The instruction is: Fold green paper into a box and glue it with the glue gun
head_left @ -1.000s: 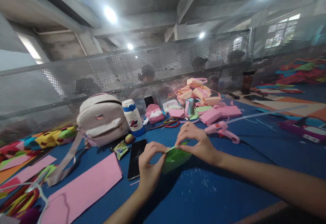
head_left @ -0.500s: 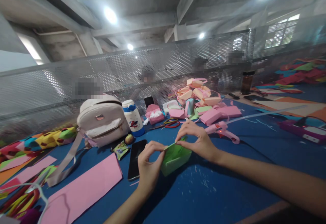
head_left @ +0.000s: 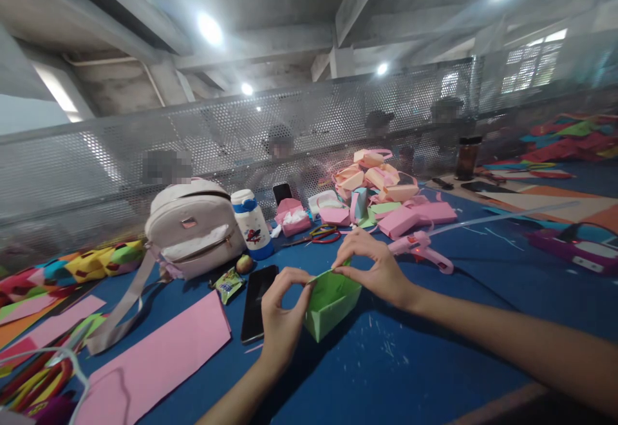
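A green paper box stands open on the blue table in front of me. My left hand pinches its near-left rim between thumb and fingers. My right hand pinches the far-right rim from above. Both hands are closed on the paper. A black phone lies just left of my left hand, and a pink glue gun lies right of my right hand.
A pink paper sheet lies at the lower left, beside a white backpack and a white bottle. Scissors and a heap of pink paper boxes sit further back. A perforated metal screen has people behind it.
The green paper has gone from a flat folded piece to an opened box shape between my hands. Both hands stayed almost in place, still pinching its edges.
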A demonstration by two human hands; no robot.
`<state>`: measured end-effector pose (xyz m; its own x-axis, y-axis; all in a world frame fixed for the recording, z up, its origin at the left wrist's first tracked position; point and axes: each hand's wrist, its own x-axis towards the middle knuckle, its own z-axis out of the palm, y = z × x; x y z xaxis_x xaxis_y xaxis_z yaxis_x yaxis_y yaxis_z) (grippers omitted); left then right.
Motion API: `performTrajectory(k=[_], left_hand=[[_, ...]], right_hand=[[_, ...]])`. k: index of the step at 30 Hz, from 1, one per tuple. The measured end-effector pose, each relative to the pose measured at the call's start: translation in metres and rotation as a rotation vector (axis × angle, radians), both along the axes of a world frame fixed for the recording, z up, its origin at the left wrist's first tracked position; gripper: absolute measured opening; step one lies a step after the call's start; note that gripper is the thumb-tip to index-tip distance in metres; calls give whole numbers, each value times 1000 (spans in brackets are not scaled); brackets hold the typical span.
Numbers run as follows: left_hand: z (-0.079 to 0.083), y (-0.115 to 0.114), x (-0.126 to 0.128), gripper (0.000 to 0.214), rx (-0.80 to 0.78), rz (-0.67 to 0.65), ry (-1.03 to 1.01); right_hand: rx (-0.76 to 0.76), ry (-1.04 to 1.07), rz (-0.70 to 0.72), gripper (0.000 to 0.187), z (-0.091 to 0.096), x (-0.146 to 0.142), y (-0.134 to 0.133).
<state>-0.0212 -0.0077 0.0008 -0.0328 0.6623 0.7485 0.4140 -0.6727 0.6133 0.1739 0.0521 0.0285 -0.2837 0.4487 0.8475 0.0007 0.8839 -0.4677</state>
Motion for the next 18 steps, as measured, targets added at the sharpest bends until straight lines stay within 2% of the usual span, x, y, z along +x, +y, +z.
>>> performTrajectory(k=[6, 18], left_hand=[[0, -1, 0, 11, 55, -5, 44], [2, -2, -1, 11, 57, -9, 73]], right_hand=[[12, -19, -11, 7, 1, 0, 1], [19, -27, -11, 7, 0, 0, 0]])
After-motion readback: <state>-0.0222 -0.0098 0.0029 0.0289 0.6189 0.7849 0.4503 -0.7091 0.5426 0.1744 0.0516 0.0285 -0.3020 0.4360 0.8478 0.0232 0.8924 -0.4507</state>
